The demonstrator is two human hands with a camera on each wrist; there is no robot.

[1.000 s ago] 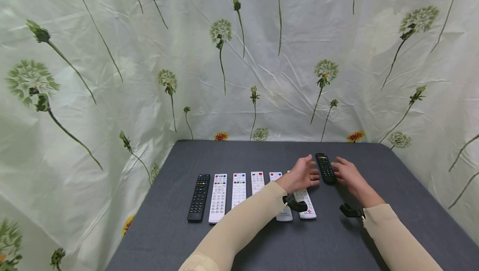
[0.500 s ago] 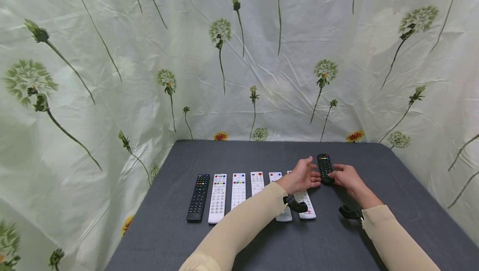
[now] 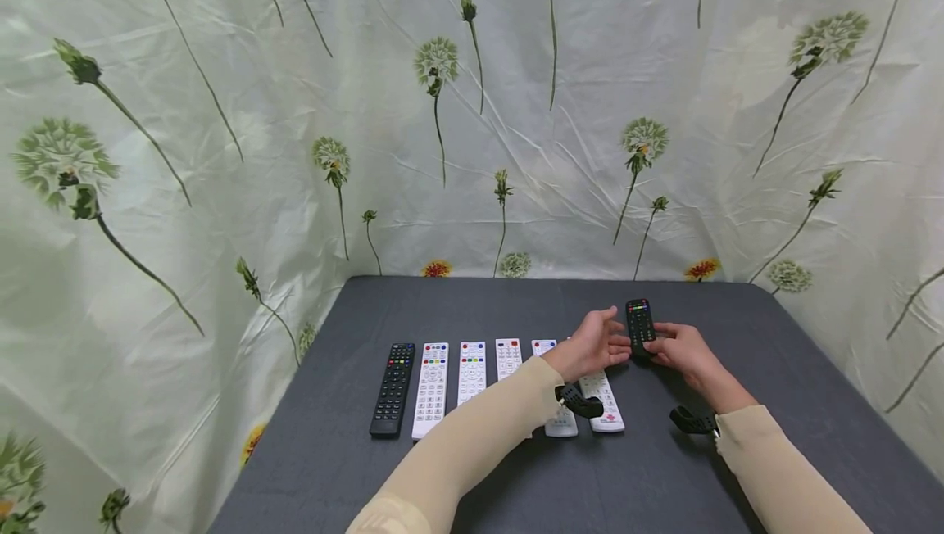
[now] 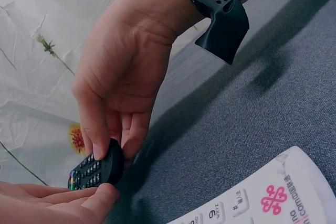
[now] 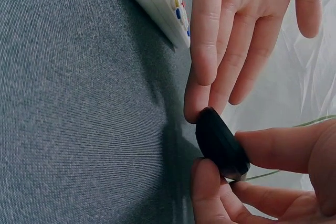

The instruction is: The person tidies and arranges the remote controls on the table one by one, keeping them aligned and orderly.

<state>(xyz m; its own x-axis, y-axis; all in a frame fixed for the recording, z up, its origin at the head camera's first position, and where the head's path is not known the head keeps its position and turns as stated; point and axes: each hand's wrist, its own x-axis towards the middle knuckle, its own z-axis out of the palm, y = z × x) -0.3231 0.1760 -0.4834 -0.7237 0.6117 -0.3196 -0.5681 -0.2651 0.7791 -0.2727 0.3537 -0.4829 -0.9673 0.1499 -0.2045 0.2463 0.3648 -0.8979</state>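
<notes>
Crinkly pale cloth printed with dandelion heads and long green stems hangs as a backdrop on three sides, and in front of it sits a table (image 3: 354, 468) covered in a dark grey, finely woven fabric with a slightly fuzzy look.

The right hand (image 3: 682, 351) pinches the near end of a small black remote (image 3: 640, 328), thumb on one side and curled fingertips (image 5: 210, 179) on the other. The remote's a slim bar of smooth matte plastic with rounded ends and rows of tiny buttons, a few coloured ones at the far end. It's to the right of the row, at its far end, with the near end lifted a bit off the cloth, as the right wrist view shows.

The left hand (image 3: 593, 346) is flat and relaxed, fingers straight, with the fingertips (image 5: 202, 80) just touching the remote's left edge. It isn't wrapped round anything.

Under the left palm lies a white remote (image 3: 603, 403), glossy plastic with a pink knot logo near its rounded bottom end. Another white remote (image 3: 560, 423) sits just beside it, mostly hidden by the sleeve. Further left there are three more white remotes (image 3: 472, 372), long rounded slabs with coloured buttons up top, and a longer black remote (image 3: 392, 388) at the far left end, all lying parallel on the cloth.

Both arms are in soft beige sleeves, each with a black perforated plastic mount (image 4: 223, 17) at the wrist.
</notes>
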